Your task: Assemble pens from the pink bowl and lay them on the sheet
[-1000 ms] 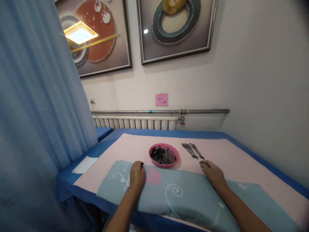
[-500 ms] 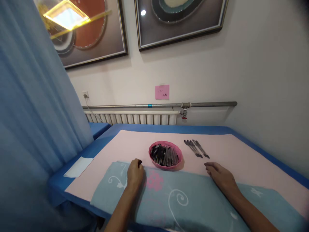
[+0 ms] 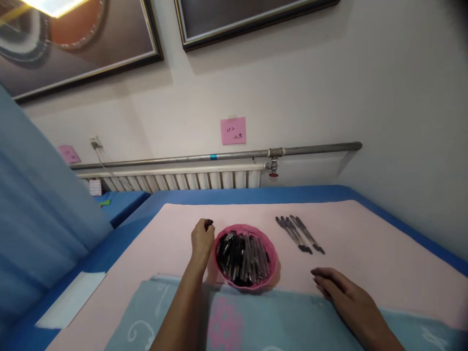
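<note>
Just left of the pink basket (image 3: pixel 272 280), my left hand (image 3: pixel 202 241) is raised with its fingers curled in. No object sticks out of it, and its palm side is hidden. The basket holds a heap of pens (image 3: pixel 243 258), some black and some clear with dark ends. My right hand (image 3: pixel 345 295) is open, fingers stretched out together, low over the near edge of the pink sheet and blue-green cloth. Beyond it lies a slanted row of several clear pens with dark ends (image 3: pixel 300 234), apart from the hand.
The pink sheet (image 3: pixel 175 226) covers a blue table (image 3: pixel 237 194). A patterned blue-green cloth (image 3: pixel 270 312) lies along the front. White paper (image 3: pixel 73 300) rests at the left, near a blue curtain (image 3: pixel 47 214). A radiator (image 3: pixel 197 179) and pipe (image 3: pixel 314 148) run behind.
My left hand has moved forward from the cloth to beside the basket. The view has tilted down and closer. My right hand stays near the sheet's front; the row of pens looks unchanged.
</note>
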Demonstrator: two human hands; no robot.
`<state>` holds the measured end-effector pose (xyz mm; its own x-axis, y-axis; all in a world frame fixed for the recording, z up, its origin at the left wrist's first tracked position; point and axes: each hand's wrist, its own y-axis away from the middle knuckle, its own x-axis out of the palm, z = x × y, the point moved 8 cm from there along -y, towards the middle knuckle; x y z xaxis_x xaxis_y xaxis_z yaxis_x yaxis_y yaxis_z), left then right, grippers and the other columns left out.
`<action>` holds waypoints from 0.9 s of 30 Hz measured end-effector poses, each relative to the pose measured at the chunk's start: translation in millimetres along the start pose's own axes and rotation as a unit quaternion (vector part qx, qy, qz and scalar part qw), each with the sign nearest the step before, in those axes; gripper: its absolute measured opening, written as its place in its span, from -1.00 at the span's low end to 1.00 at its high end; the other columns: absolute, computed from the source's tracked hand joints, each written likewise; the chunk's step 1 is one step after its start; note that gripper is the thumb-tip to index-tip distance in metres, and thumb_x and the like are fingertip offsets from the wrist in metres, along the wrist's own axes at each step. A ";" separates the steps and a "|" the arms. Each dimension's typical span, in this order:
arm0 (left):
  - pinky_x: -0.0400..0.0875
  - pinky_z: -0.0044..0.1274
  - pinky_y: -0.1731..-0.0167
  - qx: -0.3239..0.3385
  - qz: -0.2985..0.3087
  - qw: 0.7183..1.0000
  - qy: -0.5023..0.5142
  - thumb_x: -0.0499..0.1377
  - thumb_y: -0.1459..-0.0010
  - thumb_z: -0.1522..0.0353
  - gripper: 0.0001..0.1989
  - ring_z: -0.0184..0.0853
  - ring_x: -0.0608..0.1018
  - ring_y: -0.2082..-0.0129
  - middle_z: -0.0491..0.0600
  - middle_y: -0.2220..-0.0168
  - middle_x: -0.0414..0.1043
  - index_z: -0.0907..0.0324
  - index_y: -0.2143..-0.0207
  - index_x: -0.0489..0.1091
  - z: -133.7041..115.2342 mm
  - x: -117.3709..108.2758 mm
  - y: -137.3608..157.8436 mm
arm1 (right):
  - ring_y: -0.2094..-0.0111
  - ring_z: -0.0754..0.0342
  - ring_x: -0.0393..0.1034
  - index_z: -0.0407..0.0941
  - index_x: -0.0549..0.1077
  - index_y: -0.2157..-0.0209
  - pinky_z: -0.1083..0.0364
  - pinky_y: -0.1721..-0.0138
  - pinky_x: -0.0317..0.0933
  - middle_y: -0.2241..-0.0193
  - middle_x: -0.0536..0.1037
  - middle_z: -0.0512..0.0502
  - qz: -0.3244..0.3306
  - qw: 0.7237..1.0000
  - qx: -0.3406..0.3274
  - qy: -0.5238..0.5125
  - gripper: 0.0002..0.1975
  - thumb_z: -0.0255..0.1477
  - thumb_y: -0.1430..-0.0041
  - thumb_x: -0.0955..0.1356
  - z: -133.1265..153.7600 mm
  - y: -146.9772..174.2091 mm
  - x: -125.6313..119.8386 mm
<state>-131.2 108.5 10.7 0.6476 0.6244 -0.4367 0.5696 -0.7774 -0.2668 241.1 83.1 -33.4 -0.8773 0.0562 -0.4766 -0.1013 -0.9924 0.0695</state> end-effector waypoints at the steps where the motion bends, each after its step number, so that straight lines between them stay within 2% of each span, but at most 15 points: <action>1: 0.36 -0.46 0.25 -0.006 -0.004 1.000 0.012 0.07 0.04 0.46 -0.83 -0.28 0.53 0.33 0.02 0.37 0.52 0.19 0.38 0.43 2.9 5.3 -4.9 | 0.46 -0.04 0.45 -0.03 0.50 0.43 0.08 0.43 0.28 0.49 0.59 -0.01 0.004 1.000 0.001 0.003 -0.71 -0.19 0.15 0.28 -0.9 -1.5 0.8; 6: 0.36 -0.45 0.18 -0.032 -0.042 0.996 0.076 0.03 -0.01 0.40 -0.80 -0.30 0.52 0.25 0.02 0.28 0.50 0.17 0.30 0.39 24.3 20.2 -10.5 | 0.36 -0.06 0.46 -0.03 0.50 0.45 0.10 0.35 0.31 0.43 0.60 -0.02 0.009 1.000 0.028 -0.004 -0.72 -0.17 0.17 0.31 -7.3 -9.9 2.1; 10: 0.37 -0.43 0.19 -0.057 -0.044 0.990 0.118 0.06 0.00 0.37 -0.82 -0.29 0.51 0.26 0.00 0.31 0.49 0.18 0.33 0.39 41.1 23.5 -5.6 | 0.29 -0.12 0.46 -0.03 0.50 0.48 0.07 0.30 0.32 0.41 0.60 -0.05 0.000 0.998 0.058 0.010 -0.70 -0.15 0.25 0.31 -12.8 -11.6 0.9; 13: 0.37 -0.44 0.24 -0.078 -0.043 0.986 0.143 0.07 0.02 0.36 -0.81 -0.31 0.50 0.31 -0.01 0.33 0.49 0.18 0.33 0.40 49.5 21.6 -7.1 | 0.25 -0.12 0.46 -0.03 0.48 0.48 0.06 0.25 0.32 0.34 0.60 -0.07 -0.007 0.998 0.058 -0.004 -0.70 -0.15 0.28 0.34 -17.9 -13.7 3.0; 16: 0.38 -0.47 0.35 -0.098 -0.040 0.981 0.162 0.07 0.03 0.34 -0.80 -0.34 0.49 0.40 -0.01 0.38 0.47 0.21 0.33 0.39 54.6 18.3 -9.0 | 0.32 -0.10 0.47 -0.06 0.48 0.39 0.06 0.33 0.35 0.36 0.59 -0.12 0.011 0.997 0.065 -0.038 -0.65 -0.14 0.19 0.31 -19.3 -22.1 15.4; 18: 0.38 -0.49 0.40 -0.103 -0.035 0.980 0.169 0.08 0.03 0.31 -0.78 -0.36 0.47 0.45 -0.01 0.40 0.46 0.22 0.32 0.38 55.5 16.2 -8.2 | 0.35 -0.07 0.48 -0.08 0.48 0.34 0.06 0.35 0.36 0.38 0.58 -0.13 0.029 0.998 0.034 -0.053 -0.65 -0.16 0.12 0.30 -4.0 -32.5 28.5; 20: 0.36 -0.51 0.45 -0.102 -0.027 0.979 0.172 0.08 0.02 0.28 -0.75 -0.37 0.45 0.48 -0.01 0.41 0.45 0.22 0.31 0.38 55.2 14.5 -6.2 | 0.33 -0.04 0.47 -0.08 0.48 0.29 0.06 0.32 0.35 0.34 0.58 -0.13 0.036 0.997 -0.044 -0.056 -0.67 -0.19 0.03 0.27 27.8 -44.2 41.9; 23: 0.33 -0.53 0.50 -0.097 -0.016 0.981 0.165 0.09 0.01 0.25 -0.73 -0.38 0.42 0.52 -0.02 0.44 0.44 0.24 0.32 0.39 54.0 13.0 -4.0 | 0.25 -0.04 0.45 -0.08 0.48 0.30 0.03 0.20 0.31 0.27 0.58 -0.13 0.029 0.986 -0.161 0.009 -0.73 -0.27 -0.01 0.26 77.1 -57.7 62.7; 25: 0.32 -0.52 0.50 -0.092 -0.013 0.984 0.153 0.09 0.01 0.24 -0.74 -0.37 0.42 0.51 -0.03 0.47 0.43 0.24 0.33 0.40 52.3 11.9 -3.6 | 0.25 -0.04 0.45 -0.10 0.48 0.35 0.02 0.22 0.31 0.28 0.57 -0.14 0.011 0.982 -0.185 0.026 -0.74 -0.32 -0.01 0.22 91.0 -64.9 73.2; 27: 0.33 -0.50 0.43 -0.084 -0.012 0.986 0.140 0.10 0.00 0.24 -0.75 -0.34 0.44 0.45 -0.03 0.45 0.44 0.22 0.33 0.40 48.3 10.5 -3.2 | 0.29 -0.05 0.45 -0.12 0.47 0.39 0.00 0.24 0.32 0.34 0.58 -0.15 0.009 0.982 -0.185 0.030 -0.74 -0.33 -0.01 0.21 89.5 -70.1 81.6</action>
<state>-150.7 113.9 -34.5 0.7342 0.6572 -0.1705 0.6471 -0.7533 -0.1171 134.6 167.0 1.3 -0.8475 0.0419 -0.5292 0.1013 -0.9658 -0.2388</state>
